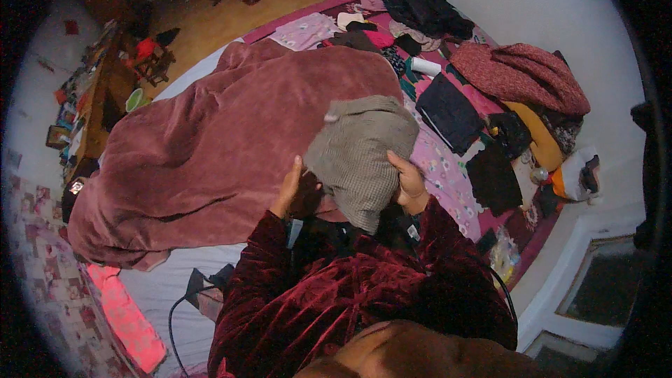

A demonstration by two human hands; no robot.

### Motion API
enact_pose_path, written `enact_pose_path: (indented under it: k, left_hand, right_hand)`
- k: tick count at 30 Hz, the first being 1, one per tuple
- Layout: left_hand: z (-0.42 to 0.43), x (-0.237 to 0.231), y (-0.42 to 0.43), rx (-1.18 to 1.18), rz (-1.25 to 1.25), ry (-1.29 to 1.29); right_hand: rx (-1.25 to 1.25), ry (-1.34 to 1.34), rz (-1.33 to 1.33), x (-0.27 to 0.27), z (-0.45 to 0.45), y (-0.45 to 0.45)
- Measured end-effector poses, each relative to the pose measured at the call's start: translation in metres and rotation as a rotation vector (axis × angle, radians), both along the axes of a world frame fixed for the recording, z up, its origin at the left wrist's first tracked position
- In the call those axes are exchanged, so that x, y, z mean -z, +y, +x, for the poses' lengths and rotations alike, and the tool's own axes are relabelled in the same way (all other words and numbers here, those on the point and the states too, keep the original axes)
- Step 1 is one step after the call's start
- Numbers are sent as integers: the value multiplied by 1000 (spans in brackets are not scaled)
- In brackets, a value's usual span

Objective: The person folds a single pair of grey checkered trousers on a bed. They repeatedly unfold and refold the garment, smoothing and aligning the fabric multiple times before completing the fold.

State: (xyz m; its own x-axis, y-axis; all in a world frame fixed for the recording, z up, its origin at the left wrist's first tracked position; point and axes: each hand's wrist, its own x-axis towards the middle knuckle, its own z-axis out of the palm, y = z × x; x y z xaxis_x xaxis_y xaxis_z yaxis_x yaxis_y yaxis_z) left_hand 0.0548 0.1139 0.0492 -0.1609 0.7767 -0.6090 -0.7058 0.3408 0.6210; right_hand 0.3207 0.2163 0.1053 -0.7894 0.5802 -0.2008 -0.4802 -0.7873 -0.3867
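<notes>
A grey-beige ribbed cloth garment (367,152), loosely bunched, is in front of my body, above the edge of a dusty-rose plush blanket (226,136). My right hand (412,184) grips its right side, thumb on top and the other fingers hidden beneath. Beside the garment's lower left edge is my left hand (291,189), its thumb raised and apart from the shadowed fingers. Those fingers come close to the cloth; whether they touch it is hard to see. The garment's lower end hangs to a point between my sleeves.
Folded dark clothes (451,113) lie on a pink floral sheet (446,189) at the right. Beyond them are a white roll (426,66), a heathered red cloth (525,79) and a black garment (415,5). A black cable (176,307) loops at the lower left near a pink pillow (128,320).
</notes>
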Motion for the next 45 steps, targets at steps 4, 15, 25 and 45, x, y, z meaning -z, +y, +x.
enact_pose_path:
  k: [4, 15, 25, 45]
  left_hand:
    - [-10, -3, 1, 39, 158, 341]
    - [45, -10, 7, 129, 424, 1150]
    - [121, 2, 21, 537, 680, 1745]
    - [44, 50, 59, 225, 139, 862]
  right_hand:
    - [192, -175, 11, 20, 10, -29]
    - [33, -536, -115, 61, 48, -81]
    - [37, -944, 1193, 29, 60, -29]
    - [190, -1299, 1137, 78, 8, 78]
